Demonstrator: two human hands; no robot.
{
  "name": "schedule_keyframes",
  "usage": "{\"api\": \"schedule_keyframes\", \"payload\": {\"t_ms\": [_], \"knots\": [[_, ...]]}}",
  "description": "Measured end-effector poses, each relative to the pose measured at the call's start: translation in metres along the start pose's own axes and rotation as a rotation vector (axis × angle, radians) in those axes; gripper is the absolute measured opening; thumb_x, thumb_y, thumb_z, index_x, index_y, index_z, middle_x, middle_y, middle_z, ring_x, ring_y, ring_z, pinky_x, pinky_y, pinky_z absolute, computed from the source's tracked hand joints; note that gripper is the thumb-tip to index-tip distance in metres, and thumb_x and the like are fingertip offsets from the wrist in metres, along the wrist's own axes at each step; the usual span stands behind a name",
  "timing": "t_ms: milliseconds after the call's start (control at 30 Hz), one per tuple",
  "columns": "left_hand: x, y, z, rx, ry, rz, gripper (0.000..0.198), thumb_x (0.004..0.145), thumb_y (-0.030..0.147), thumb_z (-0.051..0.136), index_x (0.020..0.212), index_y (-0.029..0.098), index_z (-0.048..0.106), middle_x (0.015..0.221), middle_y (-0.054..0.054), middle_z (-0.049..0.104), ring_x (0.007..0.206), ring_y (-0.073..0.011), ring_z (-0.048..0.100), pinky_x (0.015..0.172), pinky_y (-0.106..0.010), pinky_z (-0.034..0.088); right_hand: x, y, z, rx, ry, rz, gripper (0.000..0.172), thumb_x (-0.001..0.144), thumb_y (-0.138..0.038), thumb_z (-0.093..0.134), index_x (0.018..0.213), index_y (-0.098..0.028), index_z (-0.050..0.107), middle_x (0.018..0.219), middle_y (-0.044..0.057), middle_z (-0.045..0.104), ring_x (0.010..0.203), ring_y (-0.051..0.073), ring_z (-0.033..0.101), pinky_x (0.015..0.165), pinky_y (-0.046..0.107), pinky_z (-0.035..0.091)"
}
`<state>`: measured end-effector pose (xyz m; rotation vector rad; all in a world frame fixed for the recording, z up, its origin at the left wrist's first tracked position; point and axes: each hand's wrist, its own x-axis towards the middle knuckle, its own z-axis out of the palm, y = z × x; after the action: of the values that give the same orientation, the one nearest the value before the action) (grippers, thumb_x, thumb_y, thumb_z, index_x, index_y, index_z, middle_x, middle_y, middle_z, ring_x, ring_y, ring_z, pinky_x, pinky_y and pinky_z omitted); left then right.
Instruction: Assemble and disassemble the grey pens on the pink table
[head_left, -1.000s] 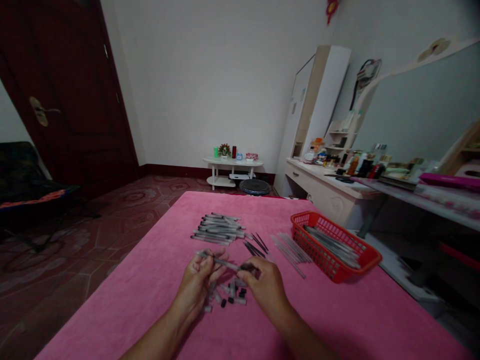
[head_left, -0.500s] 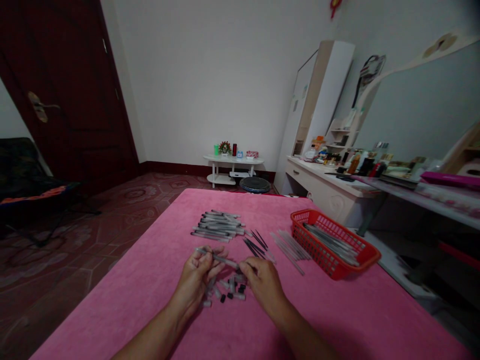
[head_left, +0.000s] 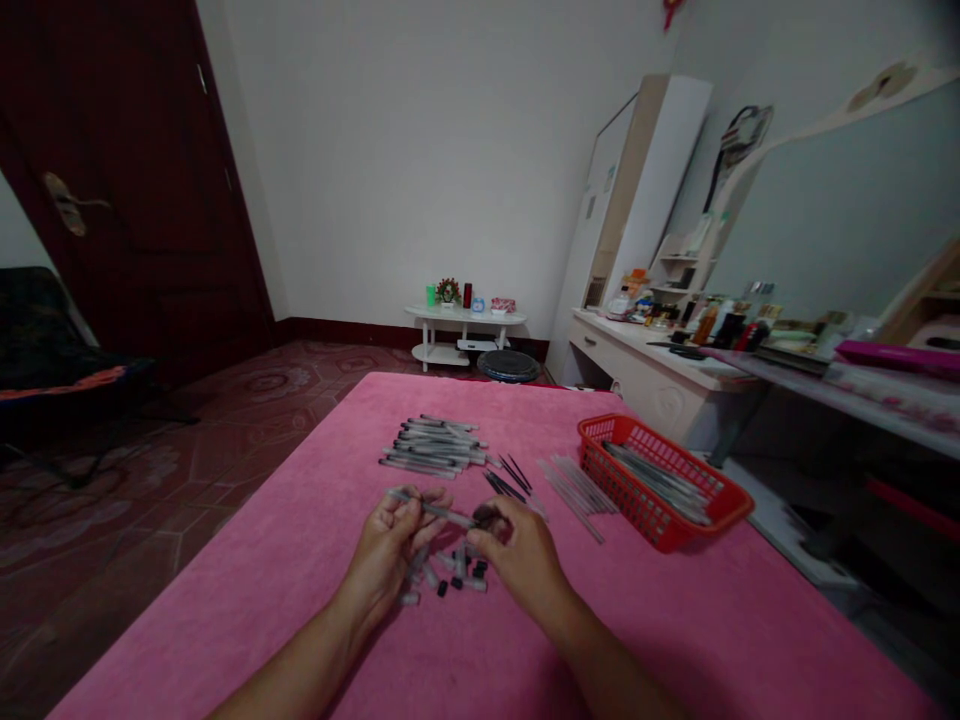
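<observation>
A thin clear pen (head_left: 448, 515) lies crosswise between my hands. My left hand (head_left: 386, 540) is closed around its left part. At its right end my right hand (head_left: 521, 550) is closed in a pinch; a small dark part there is partly hidden by the fingers. Below the hands lies a loose pile of clear pen caps (head_left: 460, 562) and small black plugs (head_left: 442, 588). Beyond the left hand is a heap of pens (head_left: 431, 447) with dark ends. Several black-filled refills (head_left: 504, 487) lie past the right hand.
Clear empty tubes (head_left: 577, 490) lie beside a red plastic basket (head_left: 637, 510) holding many thin grey sticks (head_left: 660, 480). All of it rests on a pink cloth-covered table (head_left: 262, 560). To the right stands a dresser (head_left: 660, 385) crowded with bottles.
My right fingers have turned and risen slightly at the pen's right end. The left hand keeps its hold. The whole view has shifted slightly.
</observation>
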<state>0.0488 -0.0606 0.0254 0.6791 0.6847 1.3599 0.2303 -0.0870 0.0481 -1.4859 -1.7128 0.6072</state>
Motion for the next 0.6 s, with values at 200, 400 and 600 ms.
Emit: {"api": "schedule_keyframes", "payload": {"t_ms": [200, 400, 600], "knots": [[-0.0019, 0.0033, 0.0034, 0.015, 0.011, -0.002, 0.029, 0.071, 0.023, 0.076, 0.087, 0.016, 0.053, 0.101, -0.008, 0.07, 0.097, -0.0233, 0.068, 0.08, -0.031, 0.057, 0.0006, 0.0, 0.0006, -0.021, -0.021, 0.023, 0.012, 0.077, -0.028, 0.059, 0.072, -0.02, 0.066, 0.065, -0.002, 0.065, 0.06, 0.012, 0.056, 0.058, 0.021, 0.037], [-0.0031, 0.0047, 0.0055, 0.022, 0.006, 0.002, 0.031, 0.069, 0.025, 0.077, 0.088, 0.016, 0.054, 0.096, -0.008, 0.071, 0.095, -0.0235, 0.068, 0.082, -0.034, 0.057, 0.0023, 0.0038, 0.0025, 0.006, -0.06, 0.027, 0.024, 0.082, -0.034, 0.052, 0.069, -0.019, 0.065, 0.061, -0.001, 0.062, 0.058, 0.012, 0.055, 0.056, 0.021, 0.037], [-0.0045, 0.0059, 0.0065, 0.037, 0.006, 0.014, 0.031, 0.069, 0.024, 0.077, 0.088, 0.016, 0.054, 0.1, -0.009, 0.07, 0.096, -0.0235, 0.068, 0.082, -0.034, 0.057, 0.0013, 0.004, 0.0026, 0.088, -0.01, 0.037, 0.021, 0.07, -0.026, 0.065, 0.09, -0.02, 0.065, 0.068, -0.002, 0.064, 0.061, 0.012, 0.056, 0.055, 0.02, 0.038]]}}
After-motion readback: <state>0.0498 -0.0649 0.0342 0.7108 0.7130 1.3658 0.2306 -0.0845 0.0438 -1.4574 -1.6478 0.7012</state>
